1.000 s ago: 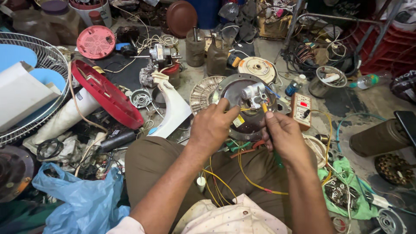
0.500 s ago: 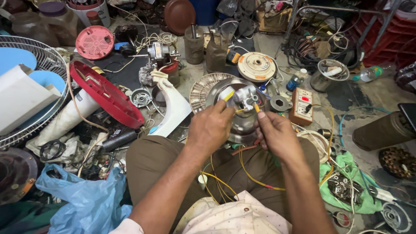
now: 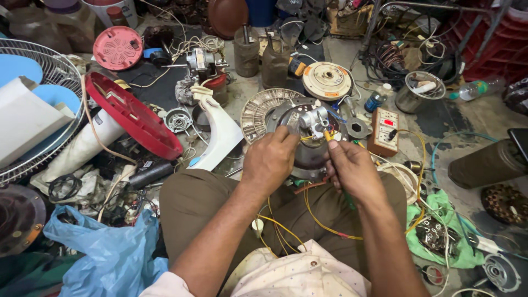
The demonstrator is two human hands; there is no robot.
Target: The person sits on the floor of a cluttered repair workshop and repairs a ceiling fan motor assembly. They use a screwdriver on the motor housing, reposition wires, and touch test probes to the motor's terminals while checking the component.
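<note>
Here, the dark round fan motor housing (image 3: 308,144) sits on the person's lap, just beyond both sets of fingertips, with a small silvery metal part (image 3: 314,118) standing up from its top. The left hand (image 3: 269,159) curls over the housing's near-left rim, fingers pressed together and bent, thumb tip reaching toward the silvery part; whether it pinches a wire there is hard to make out, since the knuckles hide the contact. The right hand (image 3: 352,170) closes around a thin yellow-tipped tool (image 3: 328,135) (a screwdriver or probe; its working end is too small to tell), fingers folded tight on the shaft, the tip pointing at the base of the silvery part. Most of the tool's handle is buried in the fist.

Yellow wires (image 3: 322,220) loop from under the palms down across the lap, their upper ends hidden by the wrists. Beyond the fingertips lies a pale ribbed disc (image 3: 258,107), half covered by the housing. Right of the right hand stands an orange socket box (image 3: 383,131); left of the left hand, a white fan stand (image 3: 217,135) and a red round cover (image 3: 132,115), tilted. A blue plastic bag (image 3: 93,247) is cut off by the lower edge.
</note>
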